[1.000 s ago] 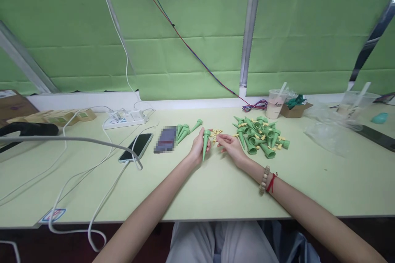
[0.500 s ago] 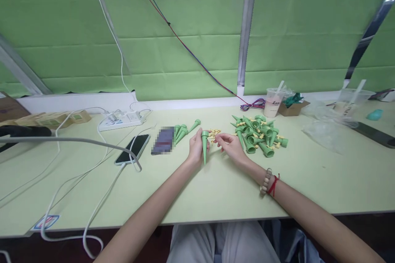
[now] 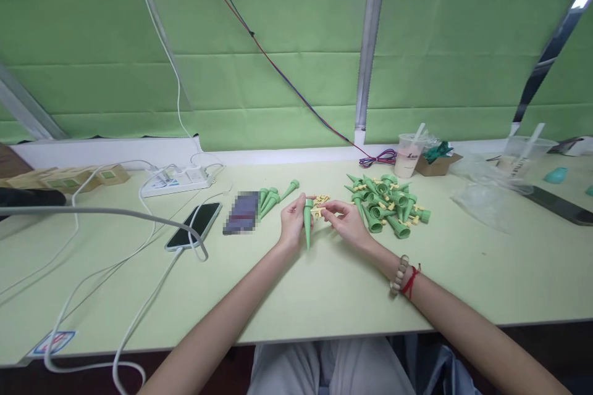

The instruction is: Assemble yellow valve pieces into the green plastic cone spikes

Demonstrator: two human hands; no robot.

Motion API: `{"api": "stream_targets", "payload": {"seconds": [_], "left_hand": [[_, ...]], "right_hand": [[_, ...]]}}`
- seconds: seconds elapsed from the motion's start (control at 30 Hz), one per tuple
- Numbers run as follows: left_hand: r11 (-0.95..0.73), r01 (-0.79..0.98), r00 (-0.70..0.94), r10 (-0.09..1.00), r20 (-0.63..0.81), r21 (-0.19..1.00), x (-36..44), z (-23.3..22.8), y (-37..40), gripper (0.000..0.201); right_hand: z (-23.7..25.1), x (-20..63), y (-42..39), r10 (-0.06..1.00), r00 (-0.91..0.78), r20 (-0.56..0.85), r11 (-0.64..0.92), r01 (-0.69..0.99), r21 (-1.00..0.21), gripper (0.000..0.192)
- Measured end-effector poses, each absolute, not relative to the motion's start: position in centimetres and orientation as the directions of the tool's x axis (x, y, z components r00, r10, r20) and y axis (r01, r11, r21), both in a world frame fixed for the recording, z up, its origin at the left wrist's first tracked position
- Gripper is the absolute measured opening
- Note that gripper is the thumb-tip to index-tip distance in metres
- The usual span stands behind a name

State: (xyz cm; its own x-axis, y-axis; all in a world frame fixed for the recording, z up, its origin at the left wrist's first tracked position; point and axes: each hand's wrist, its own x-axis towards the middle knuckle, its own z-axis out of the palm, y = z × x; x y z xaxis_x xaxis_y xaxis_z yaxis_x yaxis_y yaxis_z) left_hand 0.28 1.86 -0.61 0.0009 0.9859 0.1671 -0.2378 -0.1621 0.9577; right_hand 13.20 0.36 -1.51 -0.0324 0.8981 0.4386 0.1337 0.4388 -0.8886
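Hands at mid-surface, green cone in the left.
Left hand (image 3: 291, 222) fingers wrap a green plastic cone spike (image 3: 307, 223), tip down near the pale green surface (image 3: 324, 284); right hand (image 3: 345, 222) fingers pinch a small yellow piece (image 3: 319, 211) beside its top; heap of green cones (image 3: 386, 203) further right.

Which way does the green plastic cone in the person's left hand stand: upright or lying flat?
Upright, tip down. The green plastic cone in the left hand has its wide mouth on top and its point towards the pale green table.

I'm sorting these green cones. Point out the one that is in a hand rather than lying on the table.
It is the green cone gripped in the left hand, tip pointing down. The big pile and the small group lie loose on the table.
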Motion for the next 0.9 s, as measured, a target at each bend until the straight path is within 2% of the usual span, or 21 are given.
{"api": "stream_targets", "payload": {"seconds": [0.43, 0.57, 0.73, 0.9], "left_hand": [[-0.298, -0.147, -0.021, 0.954, 0.298, 0.943, 0.1, -0.2, 1.2, 0.042], [-0.25, -0.131, 0.026, 0.966, 0.255, 0.959, 0.2, 0.1, 0.8, 0.043], [-0.168, -0.169, -0.025, 0.986, 0.166, 0.971, 0.3, 0.5, 0.6, 0.039], [-0.207, -0.171, -0.052, 0.978, 0.201, 0.963, 0.5, 0.3, 0.2, 0.043]], "right_hand": [[-1.2, 13.1, -0.2, 0.886, -0.044, 0.462, 0.464, 0.136, -0.876, 0.023], [-1.2, 13.0, -0.4, 0.867, -0.057, 0.495, 0.496, 0.187, -0.848, 0.019], [-1.1, 13.0, -0.7, 0.833, -0.079, 0.547, 0.547, 0.263, -0.795, 0.015], [-1.1, 13.0, -1.0, 0.806, -0.095, 0.585, 0.582, 0.309, -0.752, 0.014]]}}
